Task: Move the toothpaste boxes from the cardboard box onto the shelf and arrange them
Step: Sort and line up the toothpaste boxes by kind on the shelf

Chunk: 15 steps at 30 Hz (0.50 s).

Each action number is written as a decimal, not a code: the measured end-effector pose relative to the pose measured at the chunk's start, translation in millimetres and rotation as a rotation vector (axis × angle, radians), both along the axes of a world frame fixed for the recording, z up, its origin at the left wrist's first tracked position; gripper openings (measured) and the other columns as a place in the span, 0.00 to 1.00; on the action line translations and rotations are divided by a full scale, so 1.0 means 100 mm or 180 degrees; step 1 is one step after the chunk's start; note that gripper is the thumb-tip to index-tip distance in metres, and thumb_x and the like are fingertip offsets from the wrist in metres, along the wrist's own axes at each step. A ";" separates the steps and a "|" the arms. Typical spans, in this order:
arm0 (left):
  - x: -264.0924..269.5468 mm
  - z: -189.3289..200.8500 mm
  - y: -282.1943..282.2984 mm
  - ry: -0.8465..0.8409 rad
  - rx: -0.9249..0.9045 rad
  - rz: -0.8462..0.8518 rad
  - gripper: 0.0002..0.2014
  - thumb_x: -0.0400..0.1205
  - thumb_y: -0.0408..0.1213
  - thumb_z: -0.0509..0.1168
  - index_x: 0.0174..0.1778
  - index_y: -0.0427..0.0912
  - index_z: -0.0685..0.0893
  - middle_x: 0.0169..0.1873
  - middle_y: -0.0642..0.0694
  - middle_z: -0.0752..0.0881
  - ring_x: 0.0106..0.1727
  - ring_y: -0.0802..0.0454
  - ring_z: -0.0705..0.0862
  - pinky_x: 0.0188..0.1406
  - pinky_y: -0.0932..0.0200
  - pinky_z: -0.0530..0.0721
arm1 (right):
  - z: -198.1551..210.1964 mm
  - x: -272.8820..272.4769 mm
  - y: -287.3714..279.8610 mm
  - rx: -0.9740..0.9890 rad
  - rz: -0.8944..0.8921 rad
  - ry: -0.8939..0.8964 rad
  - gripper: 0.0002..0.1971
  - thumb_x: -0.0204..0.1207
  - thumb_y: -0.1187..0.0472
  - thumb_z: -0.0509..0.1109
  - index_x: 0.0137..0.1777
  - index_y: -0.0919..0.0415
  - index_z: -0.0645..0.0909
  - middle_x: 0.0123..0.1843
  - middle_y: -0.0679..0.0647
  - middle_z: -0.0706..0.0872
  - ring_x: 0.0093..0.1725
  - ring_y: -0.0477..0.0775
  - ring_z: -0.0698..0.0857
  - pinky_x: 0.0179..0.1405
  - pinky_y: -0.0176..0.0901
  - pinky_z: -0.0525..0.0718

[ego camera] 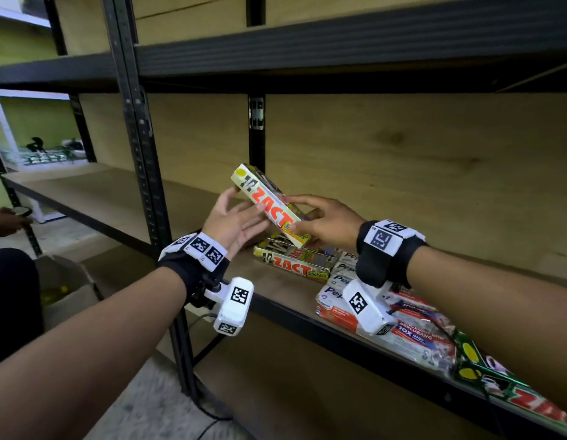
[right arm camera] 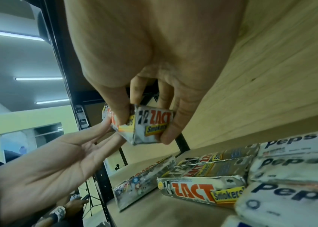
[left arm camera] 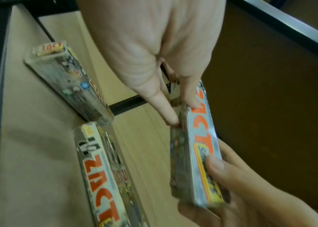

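Above the shelf, your right hand gripped the near end of a Zact box, held tilted in the air. Your left hand, fingers straight, touched its far part. More boxes lay below.

Your head camera looks forward and down at the shelf. Each wrist camera looks along its palm from very close, and all three views share the raised Zact box.
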State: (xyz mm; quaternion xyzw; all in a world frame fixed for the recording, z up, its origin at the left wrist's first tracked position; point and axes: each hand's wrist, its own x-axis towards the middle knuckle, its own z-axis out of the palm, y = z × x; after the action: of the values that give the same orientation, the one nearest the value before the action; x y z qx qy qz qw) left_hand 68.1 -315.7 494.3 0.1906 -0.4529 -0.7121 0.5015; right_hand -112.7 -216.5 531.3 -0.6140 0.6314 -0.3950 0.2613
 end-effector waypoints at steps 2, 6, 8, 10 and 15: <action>0.10 -0.03 -0.05 -0.0075 0.0021 0.0071 0.44 0.73 0.18 0.72 0.80 0.50 0.62 0.65 0.34 0.83 0.59 0.37 0.88 0.54 0.42 0.88 | -0.03 -0.03 0.06 0.0193 0.0077 0.0305 0.28 0.76 0.60 0.78 0.72 0.34 0.78 0.52 0.46 0.87 0.47 0.50 0.90 0.45 0.47 0.92; 0.22 -0.18 -0.04 -0.1015 -0.0162 -0.0006 0.32 0.73 0.16 0.72 0.73 0.34 0.71 0.64 0.32 0.83 0.58 0.38 0.88 0.53 0.47 0.89 | -0.19 -0.03 0.10 0.0605 0.0187 0.1104 0.29 0.77 0.54 0.77 0.75 0.32 0.75 0.52 0.46 0.85 0.45 0.46 0.87 0.39 0.37 0.88; 0.22 -0.30 -0.03 -0.1422 -0.0129 0.0036 0.30 0.73 0.17 0.72 0.72 0.30 0.73 0.62 0.31 0.85 0.56 0.39 0.88 0.49 0.51 0.90 | -0.29 -0.01 0.10 0.0669 0.0172 0.1460 0.29 0.76 0.53 0.77 0.75 0.32 0.74 0.52 0.45 0.84 0.40 0.43 0.83 0.38 0.36 0.85; 0.19 -0.44 -0.05 -0.1830 -0.0116 0.0234 0.31 0.72 0.20 0.75 0.72 0.32 0.75 0.58 0.34 0.87 0.52 0.42 0.90 0.48 0.51 0.91 | -0.38 0.03 0.11 0.0683 0.0179 0.1839 0.30 0.76 0.53 0.76 0.77 0.35 0.74 0.52 0.42 0.82 0.42 0.42 0.81 0.36 0.32 0.78; 0.11 -0.69 -0.22 -0.3728 -0.0826 0.1128 0.36 0.66 0.45 0.83 0.70 0.46 0.81 0.63 0.46 0.85 0.60 0.50 0.85 0.62 0.57 0.81 | -0.53 0.08 0.00 0.0702 0.0128 0.2432 0.31 0.73 0.55 0.77 0.77 0.39 0.75 0.74 0.48 0.80 0.65 0.51 0.82 0.57 0.39 0.79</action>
State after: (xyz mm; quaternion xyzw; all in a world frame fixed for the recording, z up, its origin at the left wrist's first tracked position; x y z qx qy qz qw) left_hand 79.3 -337.5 425.3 0.5590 -0.6969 -0.3346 0.2997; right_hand -104.4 -216.6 478.8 -0.6973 0.7096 -0.0627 0.0796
